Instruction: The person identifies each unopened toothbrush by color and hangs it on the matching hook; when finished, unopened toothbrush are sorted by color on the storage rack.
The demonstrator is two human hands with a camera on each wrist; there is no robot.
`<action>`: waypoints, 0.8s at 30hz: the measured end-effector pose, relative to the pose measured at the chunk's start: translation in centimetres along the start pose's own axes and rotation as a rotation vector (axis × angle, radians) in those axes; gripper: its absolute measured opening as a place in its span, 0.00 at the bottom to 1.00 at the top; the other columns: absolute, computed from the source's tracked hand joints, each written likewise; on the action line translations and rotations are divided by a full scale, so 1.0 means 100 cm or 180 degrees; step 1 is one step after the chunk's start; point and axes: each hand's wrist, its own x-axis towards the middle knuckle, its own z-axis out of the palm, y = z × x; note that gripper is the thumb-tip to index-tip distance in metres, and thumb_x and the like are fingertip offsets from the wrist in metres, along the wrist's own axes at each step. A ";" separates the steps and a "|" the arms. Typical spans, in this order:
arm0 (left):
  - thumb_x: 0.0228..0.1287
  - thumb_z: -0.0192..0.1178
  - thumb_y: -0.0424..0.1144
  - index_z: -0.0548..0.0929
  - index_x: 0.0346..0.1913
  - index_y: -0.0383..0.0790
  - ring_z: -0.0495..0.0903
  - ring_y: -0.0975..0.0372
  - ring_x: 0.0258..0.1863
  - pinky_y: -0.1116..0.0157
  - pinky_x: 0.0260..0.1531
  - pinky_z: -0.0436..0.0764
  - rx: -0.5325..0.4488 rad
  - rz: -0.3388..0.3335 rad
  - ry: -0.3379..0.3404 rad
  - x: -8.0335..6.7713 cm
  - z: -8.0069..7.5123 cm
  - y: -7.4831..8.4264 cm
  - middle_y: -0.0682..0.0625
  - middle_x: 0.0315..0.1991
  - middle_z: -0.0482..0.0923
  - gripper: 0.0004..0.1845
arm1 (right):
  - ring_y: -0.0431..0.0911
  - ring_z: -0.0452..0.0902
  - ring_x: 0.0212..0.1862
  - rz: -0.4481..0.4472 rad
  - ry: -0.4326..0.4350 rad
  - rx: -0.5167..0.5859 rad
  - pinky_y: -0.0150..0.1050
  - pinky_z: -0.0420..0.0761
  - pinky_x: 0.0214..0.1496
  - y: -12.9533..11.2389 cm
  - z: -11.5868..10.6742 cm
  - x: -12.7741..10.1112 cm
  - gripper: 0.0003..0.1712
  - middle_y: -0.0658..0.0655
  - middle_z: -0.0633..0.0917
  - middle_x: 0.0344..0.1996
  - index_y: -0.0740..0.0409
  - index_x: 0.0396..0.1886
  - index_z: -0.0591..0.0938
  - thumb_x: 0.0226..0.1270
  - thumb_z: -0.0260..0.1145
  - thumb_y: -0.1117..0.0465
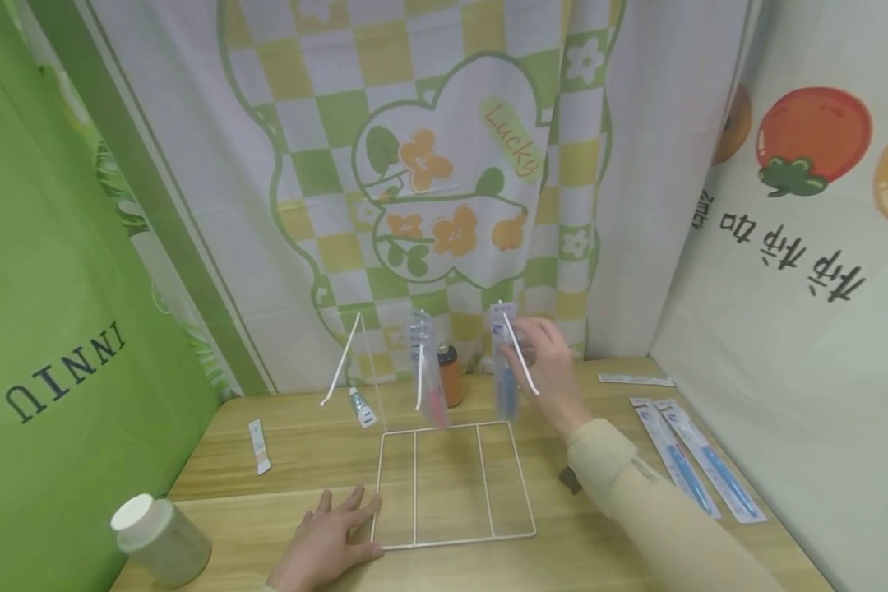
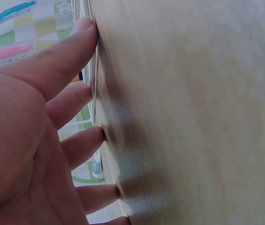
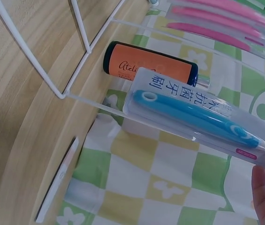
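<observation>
A white wire display rack (image 1: 455, 542) stands on the wooden table, with three hooks sticking out toward me. My right hand (image 1: 551, 362) pinches the upper part of a packaged blue toothbrush (image 1: 506, 390) at the right hook. In the right wrist view, fingertips (image 3: 263, 187) show at the end of that clear package. Pink toothbrushes (image 1: 435, 401) in packs hang from the middle hook, while the left hook (image 1: 343, 362) carries nothing. With fingers spread, my left hand (image 1: 326, 534) rests on the table, fingertips at the left side of the rack's base.
Two packaged blue toothbrushes (image 1: 677, 460) lie at the right. Behind the rack stands an orange bottle (image 1: 450, 378), with a small tube (image 1: 363, 409) to its left. A jar with a white lid (image 1: 164, 543) sits front left. Thin sachets (image 1: 260, 448) lie near both sides.
</observation>
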 end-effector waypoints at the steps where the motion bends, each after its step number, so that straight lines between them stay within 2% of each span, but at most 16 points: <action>1: 0.63 0.72 0.64 0.77 0.77 0.48 0.52 0.12 0.71 0.13 0.59 0.52 -0.0007 -0.0005 -0.0001 0.000 0.000 0.000 0.35 0.80 0.66 0.43 | 0.57 0.88 0.45 -0.0016 0.0021 -0.0010 0.49 0.92 0.45 0.001 0.001 0.000 0.21 0.64 0.83 0.52 0.64 0.58 0.84 0.68 0.78 0.66; 5: 0.63 0.72 0.64 0.77 0.77 0.49 0.52 0.13 0.71 0.13 0.60 0.52 -0.0006 -0.0020 0.0019 0.000 0.000 0.001 0.36 0.80 0.66 0.43 | 0.57 0.88 0.44 -0.0045 0.0060 -0.0053 0.50 0.92 0.47 0.004 0.003 0.002 0.21 0.65 0.84 0.51 0.65 0.57 0.84 0.68 0.78 0.66; 12: 0.62 0.72 0.65 0.77 0.77 0.50 0.53 0.14 0.72 0.14 0.61 0.52 0.0008 -0.0027 0.0033 -0.001 0.001 0.001 0.37 0.80 0.66 0.43 | 0.59 0.87 0.44 0.0003 0.0054 0.0109 0.51 0.93 0.43 0.003 0.006 0.003 0.19 0.66 0.82 0.53 0.66 0.56 0.83 0.68 0.77 0.69; 21: 0.62 0.73 0.64 0.78 0.77 0.49 0.54 0.13 0.71 0.13 0.59 0.54 0.0019 -0.0022 0.0031 0.000 0.001 0.001 0.36 0.79 0.67 0.43 | 0.57 0.87 0.46 -0.0005 0.0076 0.0019 0.51 0.93 0.43 0.003 0.007 0.002 0.20 0.66 0.82 0.54 0.65 0.55 0.83 0.66 0.78 0.69; 24: 0.62 0.73 0.64 0.78 0.77 0.49 0.54 0.13 0.71 0.13 0.59 0.53 0.0020 -0.0023 0.0034 0.000 0.001 0.001 0.36 0.79 0.67 0.43 | 0.57 0.87 0.48 -0.0035 0.0105 -0.0042 0.49 0.93 0.44 0.003 0.007 0.002 0.20 0.66 0.82 0.54 0.65 0.55 0.83 0.66 0.78 0.68</action>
